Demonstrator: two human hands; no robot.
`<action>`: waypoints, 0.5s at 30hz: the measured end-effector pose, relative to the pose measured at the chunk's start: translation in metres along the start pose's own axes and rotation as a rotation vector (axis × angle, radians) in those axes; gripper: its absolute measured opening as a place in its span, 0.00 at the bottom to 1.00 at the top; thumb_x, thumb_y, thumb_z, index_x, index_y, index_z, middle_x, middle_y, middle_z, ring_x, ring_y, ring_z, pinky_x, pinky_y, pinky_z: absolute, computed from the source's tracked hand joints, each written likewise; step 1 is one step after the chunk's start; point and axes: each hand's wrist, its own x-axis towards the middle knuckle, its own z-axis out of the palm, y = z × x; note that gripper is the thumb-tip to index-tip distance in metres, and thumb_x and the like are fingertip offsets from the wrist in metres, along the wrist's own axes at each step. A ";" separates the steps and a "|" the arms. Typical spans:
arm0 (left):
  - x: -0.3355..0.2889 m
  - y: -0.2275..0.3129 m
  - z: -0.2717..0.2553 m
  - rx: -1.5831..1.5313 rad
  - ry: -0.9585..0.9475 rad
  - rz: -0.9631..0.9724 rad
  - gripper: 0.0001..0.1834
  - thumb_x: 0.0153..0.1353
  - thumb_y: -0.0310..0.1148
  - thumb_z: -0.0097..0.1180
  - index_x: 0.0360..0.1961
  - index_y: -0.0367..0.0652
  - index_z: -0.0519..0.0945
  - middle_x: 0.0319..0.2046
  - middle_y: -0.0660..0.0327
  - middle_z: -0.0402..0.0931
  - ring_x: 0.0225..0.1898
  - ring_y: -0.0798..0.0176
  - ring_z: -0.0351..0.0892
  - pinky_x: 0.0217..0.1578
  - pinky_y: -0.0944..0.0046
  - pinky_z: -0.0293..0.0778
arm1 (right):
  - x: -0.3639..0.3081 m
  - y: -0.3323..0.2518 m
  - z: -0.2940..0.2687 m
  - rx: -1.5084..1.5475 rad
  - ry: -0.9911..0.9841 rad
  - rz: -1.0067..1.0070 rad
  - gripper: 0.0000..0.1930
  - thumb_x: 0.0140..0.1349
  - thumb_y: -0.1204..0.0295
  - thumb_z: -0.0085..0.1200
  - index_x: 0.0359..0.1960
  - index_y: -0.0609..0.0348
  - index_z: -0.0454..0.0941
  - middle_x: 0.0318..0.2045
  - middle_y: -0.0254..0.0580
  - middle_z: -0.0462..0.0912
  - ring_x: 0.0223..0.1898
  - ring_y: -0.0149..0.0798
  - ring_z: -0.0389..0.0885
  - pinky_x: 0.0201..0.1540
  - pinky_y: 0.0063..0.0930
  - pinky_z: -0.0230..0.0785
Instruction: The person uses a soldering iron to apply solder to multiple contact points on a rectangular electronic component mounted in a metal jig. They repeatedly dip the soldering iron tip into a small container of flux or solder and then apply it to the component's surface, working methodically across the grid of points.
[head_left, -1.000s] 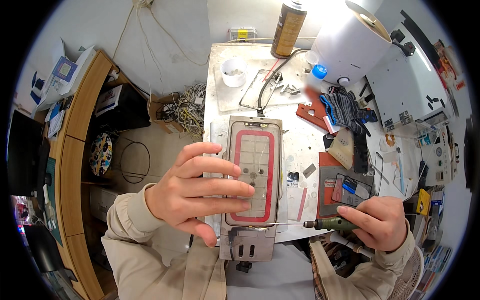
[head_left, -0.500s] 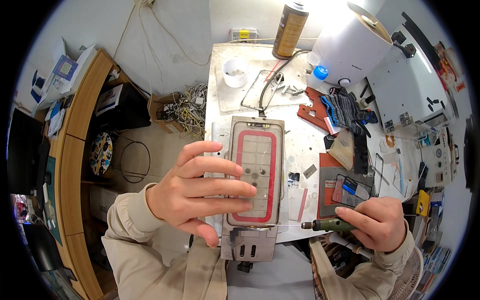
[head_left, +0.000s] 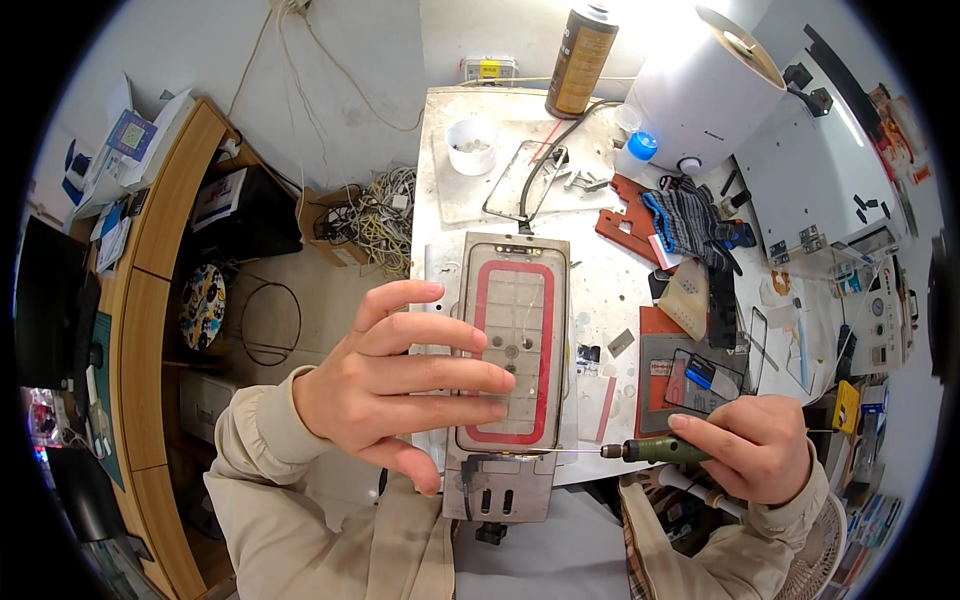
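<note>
In the middle of the bench lies a metal plate fixture (head_left: 545,490) with a phone-sized clear panel (head_left: 511,400) on it, edged by a red rectangular band over a gridded surface. My left hand (head_left: 375,375) is spread across the panel's left side, fingers stretched out and fingertips over the panel. From the right, my right hand (head_left: 755,450) grips a green handheld rotary tool (head_left: 655,450) with a long thin metal shaft. The shaft's tip reaches the lower edge of the panel; whether it touches cannot be made out. A black cable joins the fixture's far end.
Behind the fixture are a white cup (head_left: 470,147), a thin phone frame (head_left: 515,190) and a tall spray can (head_left: 582,60). To the right lie a striped glove (head_left: 690,215), a red-brown pad (head_left: 655,325) and a large white appliance (head_left: 700,85). Tangled cables (head_left: 385,215) fill a box at left.
The rotary tool and my right hand have shifted very slightly left. My left hand stays spread on the panel.
</note>
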 end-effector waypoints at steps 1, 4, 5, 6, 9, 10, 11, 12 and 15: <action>0.000 0.000 0.000 0.000 0.001 -0.001 0.45 0.73 0.77 0.36 0.45 0.51 0.94 0.55 0.65 0.88 0.61 0.53 0.74 0.73 0.37 0.52 | 0.000 0.000 0.000 -0.003 0.002 -0.003 0.31 0.43 0.72 0.70 0.55 0.48 0.90 0.26 0.28 0.80 0.22 0.30 0.78 0.22 0.28 0.68; 0.000 0.000 0.001 0.000 0.005 -0.002 0.45 0.73 0.77 0.36 0.44 0.51 0.94 0.55 0.65 0.88 0.61 0.53 0.74 0.73 0.37 0.52 | 0.001 -0.001 0.000 -0.005 -0.001 0.000 0.31 0.42 0.72 0.70 0.55 0.48 0.90 0.26 0.27 0.80 0.22 0.30 0.78 0.22 0.28 0.68; 0.000 0.000 0.001 0.000 0.005 -0.002 0.45 0.73 0.77 0.36 0.44 0.51 0.94 0.55 0.65 0.88 0.61 0.53 0.74 0.73 0.37 0.51 | 0.001 -0.001 0.000 -0.005 -0.004 0.002 0.31 0.41 0.72 0.70 0.55 0.48 0.90 0.26 0.27 0.80 0.22 0.30 0.78 0.22 0.28 0.68; 0.000 0.000 0.001 0.000 0.005 -0.002 0.45 0.72 0.77 0.36 0.44 0.51 0.94 0.55 0.65 0.88 0.61 0.53 0.74 0.73 0.37 0.51 | 0.001 -0.001 0.000 -0.005 -0.004 -0.004 0.32 0.41 0.71 0.70 0.55 0.49 0.90 0.26 0.27 0.80 0.22 0.30 0.77 0.22 0.28 0.68; -0.001 0.000 0.000 0.002 0.002 -0.003 0.45 0.72 0.77 0.36 0.44 0.51 0.94 0.55 0.65 0.88 0.61 0.53 0.74 0.73 0.37 0.51 | 0.002 0.000 0.000 -0.003 -0.007 -0.014 0.32 0.41 0.71 0.69 0.56 0.49 0.90 0.26 0.27 0.79 0.22 0.30 0.77 0.22 0.28 0.67; -0.001 0.000 0.000 0.003 0.000 -0.005 0.45 0.72 0.77 0.36 0.44 0.51 0.94 0.55 0.65 0.88 0.61 0.53 0.74 0.73 0.37 0.51 | 0.002 -0.001 0.000 -0.002 -0.011 -0.012 0.32 0.41 0.71 0.69 0.56 0.49 0.90 0.26 0.27 0.79 0.22 0.30 0.77 0.22 0.28 0.67; -0.001 0.000 0.000 0.003 0.000 -0.003 0.45 0.72 0.77 0.36 0.45 0.51 0.94 0.55 0.65 0.88 0.61 0.53 0.74 0.73 0.37 0.51 | 0.003 -0.001 0.000 -0.001 -0.016 -0.009 0.32 0.41 0.71 0.69 0.56 0.49 0.90 0.26 0.27 0.79 0.22 0.30 0.77 0.22 0.28 0.67; -0.001 0.000 0.000 0.004 0.000 -0.001 0.45 0.72 0.77 0.36 0.45 0.51 0.94 0.55 0.65 0.88 0.61 0.53 0.74 0.73 0.37 0.51 | 0.003 -0.001 0.000 0.001 -0.011 -0.010 0.32 0.41 0.71 0.69 0.56 0.49 0.90 0.26 0.27 0.79 0.22 0.30 0.77 0.22 0.28 0.67; 0.000 0.000 0.000 0.006 -0.001 -0.002 0.45 0.72 0.77 0.35 0.45 0.51 0.94 0.55 0.65 0.89 0.61 0.53 0.74 0.73 0.37 0.51 | 0.002 -0.001 0.001 0.006 -0.003 -0.011 0.32 0.41 0.72 0.69 0.56 0.49 0.90 0.26 0.27 0.79 0.22 0.30 0.77 0.22 0.28 0.67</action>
